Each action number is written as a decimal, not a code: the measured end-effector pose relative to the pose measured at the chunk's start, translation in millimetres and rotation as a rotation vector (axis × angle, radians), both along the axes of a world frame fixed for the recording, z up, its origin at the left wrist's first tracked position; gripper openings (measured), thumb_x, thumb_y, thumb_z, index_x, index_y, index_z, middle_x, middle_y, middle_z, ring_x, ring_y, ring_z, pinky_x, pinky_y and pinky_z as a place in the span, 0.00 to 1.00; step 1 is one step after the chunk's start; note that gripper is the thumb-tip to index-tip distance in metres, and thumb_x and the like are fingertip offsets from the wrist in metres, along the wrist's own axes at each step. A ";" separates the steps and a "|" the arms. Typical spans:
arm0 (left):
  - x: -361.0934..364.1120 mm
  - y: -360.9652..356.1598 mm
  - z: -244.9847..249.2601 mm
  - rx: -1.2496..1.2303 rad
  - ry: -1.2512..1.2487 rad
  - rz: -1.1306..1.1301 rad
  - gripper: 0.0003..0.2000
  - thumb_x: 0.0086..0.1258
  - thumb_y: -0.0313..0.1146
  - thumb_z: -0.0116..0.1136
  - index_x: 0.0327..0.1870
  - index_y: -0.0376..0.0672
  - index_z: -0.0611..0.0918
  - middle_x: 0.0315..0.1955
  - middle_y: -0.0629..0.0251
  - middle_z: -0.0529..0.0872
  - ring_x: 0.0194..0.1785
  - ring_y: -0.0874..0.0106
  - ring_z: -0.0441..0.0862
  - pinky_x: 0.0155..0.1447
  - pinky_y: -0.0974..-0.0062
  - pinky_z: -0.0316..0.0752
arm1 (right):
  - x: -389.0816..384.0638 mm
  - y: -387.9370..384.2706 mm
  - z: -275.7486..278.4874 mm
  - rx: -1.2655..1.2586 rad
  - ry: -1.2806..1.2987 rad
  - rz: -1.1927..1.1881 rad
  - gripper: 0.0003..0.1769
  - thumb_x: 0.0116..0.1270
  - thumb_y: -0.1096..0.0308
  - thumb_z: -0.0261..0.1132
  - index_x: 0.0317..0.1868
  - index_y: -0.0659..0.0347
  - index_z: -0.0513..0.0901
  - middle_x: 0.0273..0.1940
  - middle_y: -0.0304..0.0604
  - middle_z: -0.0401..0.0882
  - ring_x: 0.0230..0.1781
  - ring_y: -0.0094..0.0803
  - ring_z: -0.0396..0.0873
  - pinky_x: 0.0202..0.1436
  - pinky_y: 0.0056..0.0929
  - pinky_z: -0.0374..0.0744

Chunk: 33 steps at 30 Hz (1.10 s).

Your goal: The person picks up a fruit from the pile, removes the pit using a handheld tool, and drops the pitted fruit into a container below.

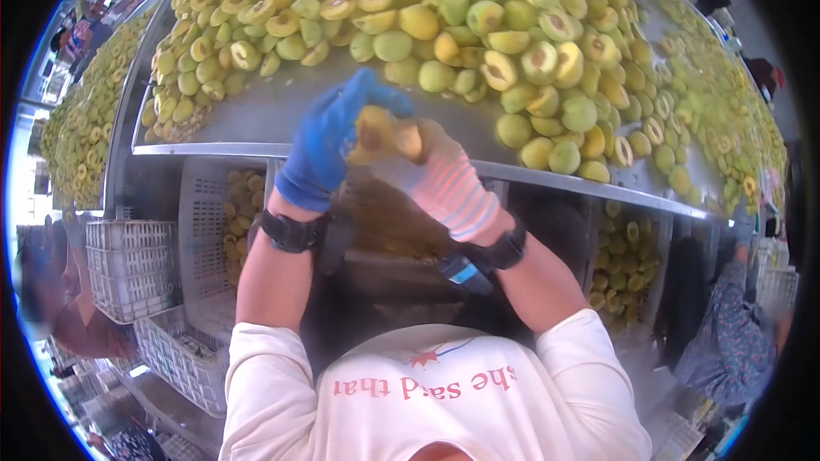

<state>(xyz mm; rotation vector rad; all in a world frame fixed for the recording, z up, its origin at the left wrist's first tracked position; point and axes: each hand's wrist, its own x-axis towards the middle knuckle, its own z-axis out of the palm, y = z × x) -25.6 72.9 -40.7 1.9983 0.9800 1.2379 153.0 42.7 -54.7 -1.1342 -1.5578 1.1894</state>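
Note:
My left hand (329, 141), in a blue glove, curls its fingers around a yellow-green apricot half (372, 135), blurred by motion. My right hand (450, 181), in a pink and grey striped glove, closes on another apricot piece (410, 140), its pale orange cut side partly showing. The two hands are close together above the front edge of the metal table (256, 124). Behind them lies a large heap of apricots (418, 21), many halved, with brown centres on the cut faces. Some fingertips are hidden or smeared.
Beneath the table's edge stand a white crate (203, 248) and a second crate with apricot halves (628, 265). More crates (132, 265) are stacked at left. A co-worker's patterned sleeve (726, 341) is at right. Another heap (81, 149) lies on a neighbouring table.

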 end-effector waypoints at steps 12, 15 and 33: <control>42.1 -33.9 -14.6 -0.109 -0.455 0.261 0.22 0.82 0.42 0.53 0.63 0.32 0.73 0.55 0.51 0.83 0.55 0.62 0.83 0.61 0.63 0.80 | 3.1 4.3 3.7 -0.179 -0.027 0.073 0.24 0.66 0.52 0.72 0.48 0.64 0.79 0.35 0.50 0.84 0.37 0.48 0.84 0.42 0.43 0.80; 26.5 -21.4 -11.4 -0.272 -0.598 0.161 0.22 0.84 0.46 0.46 0.59 0.31 0.75 0.50 0.51 0.85 0.51 0.63 0.85 0.58 0.64 0.82 | 8.0 3.5 -0.6 0.105 -0.463 0.139 0.22 0.67 0.55 0.68 0.50 0.63 0.78 0.38 0.57 0.85 0.42 0.57 0.83 0.45 0.50 0.80; -8.5 -7.6 -42.1 0.185 -0.171 0.024 0.27 0.83 0.41 0.49 0.79 0.46 0.61 0.40 0.54 0.90 0.37 0.64 0.88 0.47 0.66 0.83 | -10.5 3.3 -11.0 0.097 -0.492 0.366 0.14 0.65 0.66 0.63 0.49 0.63 0.80 0.42 0.56 0.85 0.45 0.53 0.84 0.49 0.47 0.81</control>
